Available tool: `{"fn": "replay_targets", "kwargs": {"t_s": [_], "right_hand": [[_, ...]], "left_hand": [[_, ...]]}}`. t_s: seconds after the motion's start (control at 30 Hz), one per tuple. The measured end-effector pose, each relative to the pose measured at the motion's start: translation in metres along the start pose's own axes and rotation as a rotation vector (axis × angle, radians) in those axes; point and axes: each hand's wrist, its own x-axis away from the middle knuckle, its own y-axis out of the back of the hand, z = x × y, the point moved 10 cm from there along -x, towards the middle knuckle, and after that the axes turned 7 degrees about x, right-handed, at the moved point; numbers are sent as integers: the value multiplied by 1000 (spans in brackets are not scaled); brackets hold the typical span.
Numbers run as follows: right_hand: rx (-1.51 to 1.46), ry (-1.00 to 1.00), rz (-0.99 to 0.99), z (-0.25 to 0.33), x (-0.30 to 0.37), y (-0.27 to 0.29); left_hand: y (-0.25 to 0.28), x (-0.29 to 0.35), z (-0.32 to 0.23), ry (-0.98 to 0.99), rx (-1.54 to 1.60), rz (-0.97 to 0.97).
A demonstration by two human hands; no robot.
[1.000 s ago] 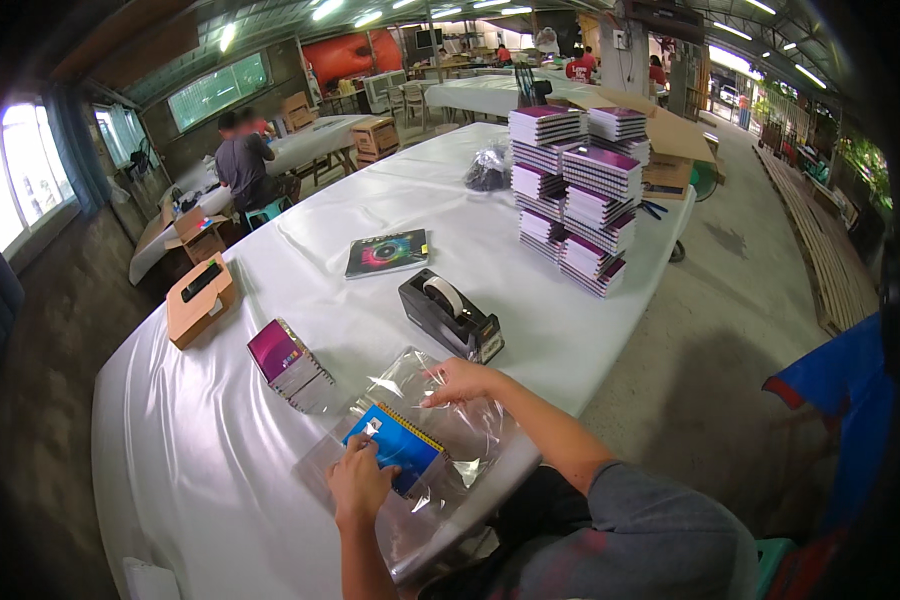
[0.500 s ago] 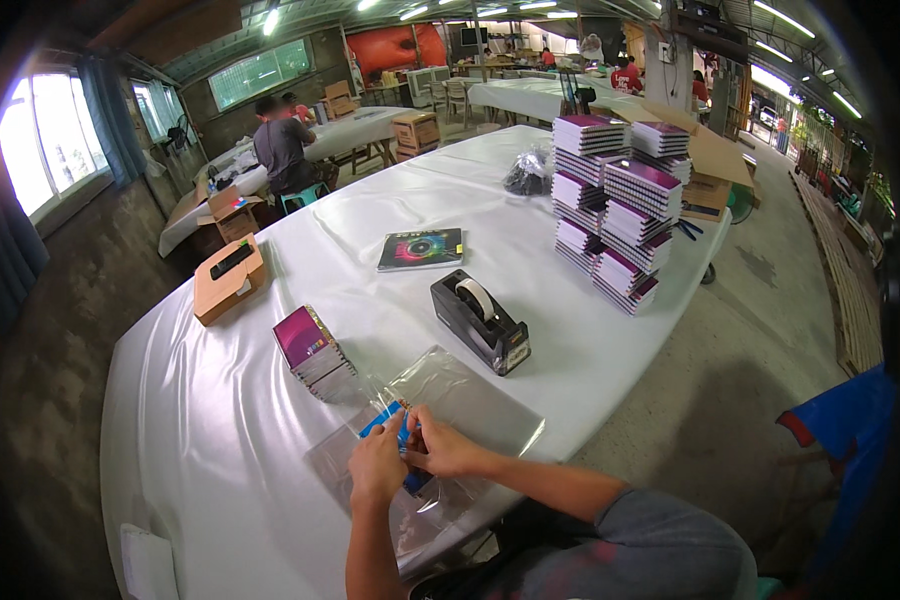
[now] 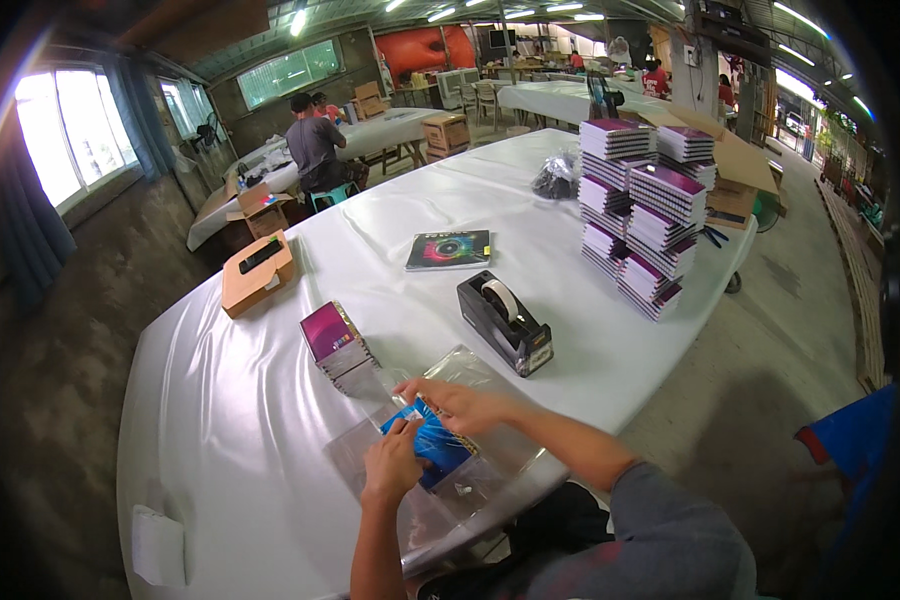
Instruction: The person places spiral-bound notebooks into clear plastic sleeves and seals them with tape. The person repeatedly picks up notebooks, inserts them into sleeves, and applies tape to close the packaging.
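Observation:
A blue-covered notebook [image 3: 448, 458] with a spiral-like edge lies near the table's front edge, on clear plastic sheeting [image 3: 488, 378]. My left hand [image 3: 394, 462] is at the notebook's left side, fingers bent and closed against it. Over the notebook's far end reaches my right hand [image 3: 452, 405], its fingers stretched out to the left and slightly blurred. Whether it touches the plastic I cannot tell. Just beyond the hands stands a short stack of purple-covered spiral notebooks [image 3: 334, 335]. A black tape dispenser [image 3: 505, 322] with a roll of clear tape sits behind the sheeting.
Tall stacks of spiral notebooks [image 3: 642, 215] stand at the far right, beside an open carton [image 3: 735, 180]. A dark printed book [image 3: 449, 250] lies mid-table. At the left are a flat cardboard box [image 3: 250, 283] with a phone [image 3: 261, 256] and a white block [image 3: 158, 545]. People sit at other tables.
My right hand has lifted and stretched its fingers leftward across the notebook's far end. The hands have drawn apart, so more of the blue cover shows. The view has shifted slightly.

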Motion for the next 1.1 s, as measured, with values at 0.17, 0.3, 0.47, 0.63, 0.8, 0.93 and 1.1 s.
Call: {"fn": "replay_targets", "kwargs": {"t_s": [0.17, 0.3, 0.47, 0.63, 0.8, 0.93, 1.1], "right_hand": [[235, 101, 470, 15, -14, -31], [331, 58, 602, -17, -30, -47], [79, 29, 533, -28, -30, -40], [-32, 29, 391, -23, -29, -30], [-222, -48, 283, -28, -27, -21], [-205, -49, 310, -22, -31, -25], [-12, -41, 379, -20, -29, -37]], "left_hand": [[-1, -1, 5, 133, -74, 50], [7, 17, 19, 168, 82, -166], [-23, 40, 72, 62, 519, -310], [-28, 25, 54, 136, 460, -94], [-41, 18, 52, 248, 423, 19], [-46, 15, 52, 257, 440, 44], [-48, 14, 49, 294, 439, 75]]}}
